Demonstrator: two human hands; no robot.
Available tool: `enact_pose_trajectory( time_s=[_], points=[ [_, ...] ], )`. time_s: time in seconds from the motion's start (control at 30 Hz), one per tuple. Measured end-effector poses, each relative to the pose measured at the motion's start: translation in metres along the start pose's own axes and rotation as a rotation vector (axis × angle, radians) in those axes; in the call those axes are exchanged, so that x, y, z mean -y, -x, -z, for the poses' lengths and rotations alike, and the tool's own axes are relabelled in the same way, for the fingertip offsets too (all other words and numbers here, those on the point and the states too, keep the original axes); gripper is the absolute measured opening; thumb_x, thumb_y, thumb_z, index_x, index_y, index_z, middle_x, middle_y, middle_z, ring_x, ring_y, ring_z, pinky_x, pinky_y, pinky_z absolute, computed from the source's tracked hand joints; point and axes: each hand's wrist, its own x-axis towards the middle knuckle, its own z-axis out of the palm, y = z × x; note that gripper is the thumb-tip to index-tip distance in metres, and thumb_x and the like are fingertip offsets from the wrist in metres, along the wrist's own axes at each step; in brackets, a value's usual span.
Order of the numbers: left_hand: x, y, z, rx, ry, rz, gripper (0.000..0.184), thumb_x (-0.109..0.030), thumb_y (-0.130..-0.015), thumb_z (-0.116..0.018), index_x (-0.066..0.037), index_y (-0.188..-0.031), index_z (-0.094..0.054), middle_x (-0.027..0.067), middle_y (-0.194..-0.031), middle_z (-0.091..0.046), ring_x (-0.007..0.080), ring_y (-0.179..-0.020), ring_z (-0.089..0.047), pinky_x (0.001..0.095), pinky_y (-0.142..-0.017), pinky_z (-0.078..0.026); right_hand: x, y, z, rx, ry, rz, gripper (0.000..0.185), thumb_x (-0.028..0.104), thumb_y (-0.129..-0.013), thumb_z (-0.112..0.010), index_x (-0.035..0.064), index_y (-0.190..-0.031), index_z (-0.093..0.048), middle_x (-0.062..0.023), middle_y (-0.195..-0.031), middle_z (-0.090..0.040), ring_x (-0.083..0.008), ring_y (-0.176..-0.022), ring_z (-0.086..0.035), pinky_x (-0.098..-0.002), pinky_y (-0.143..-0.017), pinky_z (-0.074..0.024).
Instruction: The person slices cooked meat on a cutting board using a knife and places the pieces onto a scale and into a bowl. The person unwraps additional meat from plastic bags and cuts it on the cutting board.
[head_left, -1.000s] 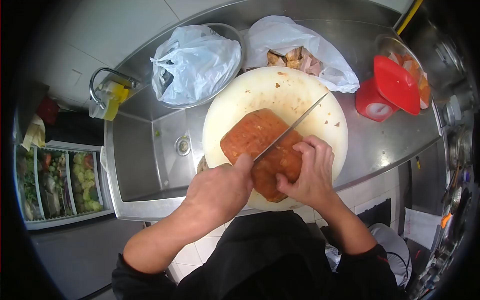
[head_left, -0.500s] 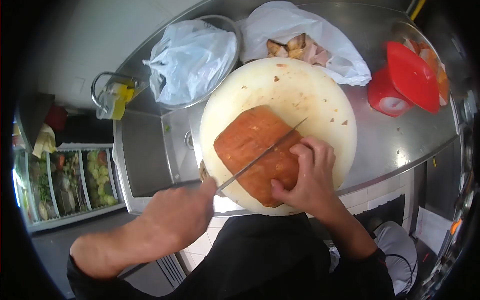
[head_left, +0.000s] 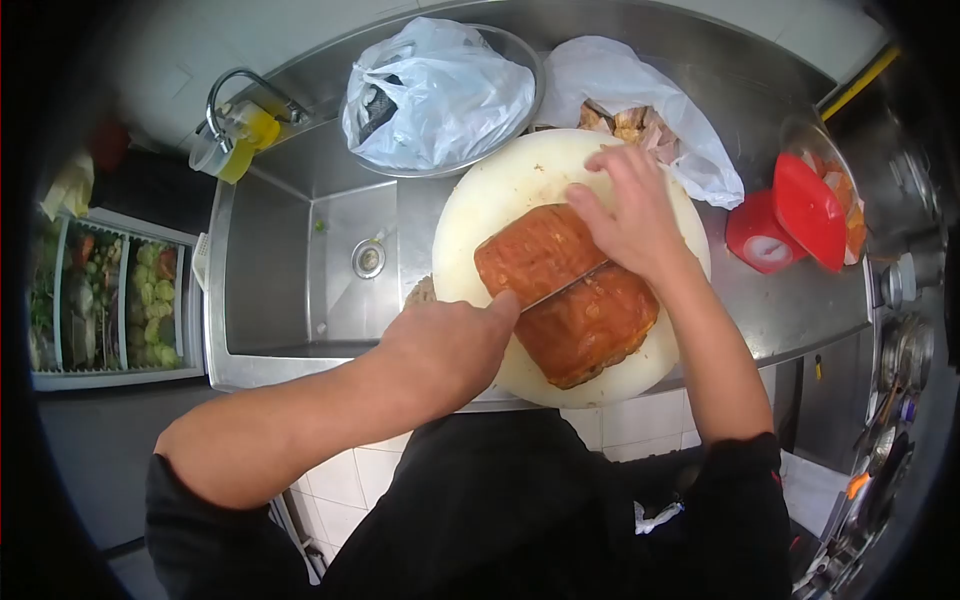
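A thick slab of orange-brown meat [head_left: 590,325] lies on a round white cutting board [head_left: 470,225]. My left hand [head_left: 450,340] is closed around the handle of a knife, which it hides. The knife blade [head_left: 560,289] runs slantwise across the meat, sunk into a line between a far part and a near part; how deep, I cannot tell. My right hand [head_left: 635,210] is open over the board's far right side, fingers apart, with the thumb by the meat's far edge. Its wrist passes above the blade's tip end.
Left of the board is a steel sink [head_left: 270,270] with a tap [head_left: 215,100]. Behind stand a bowl holding a white plastic bag [head_left: 450,110] and another bag [head_left: 690,150] with browned pieces. A red kitchen scale [head_left: 765,235] stands at right. Vegetables [head_left: 155,300] fill trays at far left.
My right hand has moved from the meat's near right side to its far edge and opened out. The knife has gone from lying across the top to sitting within the meat. The view has shifted.
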Motion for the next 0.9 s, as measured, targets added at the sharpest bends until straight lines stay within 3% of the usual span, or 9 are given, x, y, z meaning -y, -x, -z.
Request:
enact_pose_trajectory(
  time_s=[0.07, 0.17, 0.27, 0.37, 0.47, 0.57, 0.67, 0.77, 0.9],
  points=[
    [0.000, -0.004, -0.004, -0.008, 0.004, -0.005, 0.014, -0.009, -0.095, -0.052, -0.003, -0.108, -0.049, 0.0185, -0.080, -0.072, 0.0385, -0.076, -0.072, 0.0489, -0.065, -0.057, -0.017, -0.007, -0.021, 0.067, -0.038, -0.052, 0.058, 0.050, -0.094, -0.064, 0.0004, -0.124, -0.060, -0.0224, -0.130, -0.056, -0.0397, -0.128, -0.046, -0.0468, -0.110, -0.0367],
    [0.009, -0.021, -0.033, 0.023, 0.046, 0.022, 0.012, -0.009, -0.095, -0.051, -0.004, -0.105, -0.049, 0.0186, -0.080, -0.072, 0.0384, -0.077, -0.072, 0.0497, -0.066, -0.057, -0.020, -0.001, -0.016, 0.165, 0.090, -0.072, 0.073, 0.057, -0.097, -0.057, 0.0012, -0.143, -0.048, -0.0252, -0.153, -0.038, -0.0415, -0.146, -0.028, -0.0474, -0.121, -0.0273],
    [0.025, -0.033, -0.075, -0.211, 0.039, -0.078, 0.010, -0.010, -0.095, -0.051, -0.004, -0.103, -0.048, 0.0179, -0.077, -0.071, 0.0380, -0.072, -0.071, 0.0486, -0.063, -0.057, 0.001, -0.006, -0.010, 0.214, 0.292, -0.088, 0.078, 0.059, -0.097, -0.053, 0.0014, -0.149, -0.043, -0.0247, -0.160, -0.030, -0.0424, -0.151, -0.022, -0.0497, -0.123, -0.0232],
    [0.033, -0.032, -0.079, -0.262, 0.073, -0.153, 0.010, -0.011, -0.094, -0.052, -0.004, -0.101, -0.048, 0.0169, -0.072, -0.069, 0.0373, -0.064, -0.070, 0.0475, -0.056, -0.056, 0.000, -0.008, -0.011, 0.285, 0.247, -0.157, 0.082, 0.061, -0.099, -0.047, 0.0027, -0.155, -0.036, -0.0246, -0.164, -0.024, -0.0431, -0.153, -0.016, -0.0502, -0.125, -0.0190],
    [0.016, -0.024, -0.038, -0.068, 0.021, -0.063, 0.010, -0.011, -0.094, -0.052, -0.004, -0.100, -0.048, 0.0158, -0.069, -0.068, 0.0368, -0.059, -0.068, 0.0476, -0.050, -0.054, -0.030, -0.002, -0.027, 0.298, 0.082, -0.155, 0.082, 0.061, -0.100, -0.044, 0.0036, -0.157, -0.032, -0.0242, -0.165, -0.022, -0.0438, -0.153, -0.015, -0.0505, -0.125, -0.0171],
    [0.030, -0.044, -0.081, -0.258, 0.069, -0.141, 0.010, -0.010, -0.092, -0.052, -0.004, -0.099, -0.049, 0.0151, -0.070, -0.068, 0.0355, -0.059, -0.069, 0.0467, -0.049, -0.054, -0.019, -0.005, -0.028, 0.274, 0.277, -0.075, 0.082, 0.061, -0.100, -0.044, 0.0037, -0.158, -0.031, -0.0239, -0.165, -0.021, -0.0437, -0.153, -0.014, -0.0506, -0.125, -0.0156],
    [0.030, -0.042, -0.098, -0.365, -0.002, -0.130, 0.010, -0.011, -0.091, -0.054, -0.005, -0.098, -0.049, 0.0134, -0.069, -0.068, 0.0327, -0.058, -0.070, 0.0432, -0.048, -0.054, -0.021, -0.001, -0.028, 0.289, 0.246, -0.106, 0.082, 0.061, -0.100, -0.044, 0.0034, -0.157, -0.031, -0.0242, -0.165, -0.022, -0.0436, -0.153, -0.014, -0.0503, -0.125, -0.0148],
    [0.023, -0.039, -0.089, -0.332, 0.001, -0.080, 0.010, -0.013, -0.094, -0.053, -0.005, -0.099, -0.049, 0.0126, -0.069, -0.068, 0.0323, -0.059, -0.070, 0.0445, -0.050, -0.055, -0.052, 0.005, -0.037, 0.193, 0.030, -0.034, 0.081, 0.060, -0.100, -0.045, 0.0026, -0.156, -0.032, -0.0247, -0.164, -0.025, -0.0436, -0.153, -0.015, -0.0493, -0.125, -0.0155],
    [0.023, -0.041, -0.102, -0.395, -0.011, -0.095, 0.011, -0.010, -0.092, -0.054, -0.004, -0.100, -0.050, 0.0133, -0.069, -0.069, 0.0318, -0.063, -0.072, 0.0428, -0.051, -0.055, -0.050, 0.010, -0.027, 0.261, 0.111, -0.021, 0.079, 0.056, -0.099, -0.051, 0.0016, -0.155, -0.035, -0.0258, -0.162, -0.027, -0.0456, -0.152, -0.017, -0.0506, -0.124, -0.0163]
  ],
)
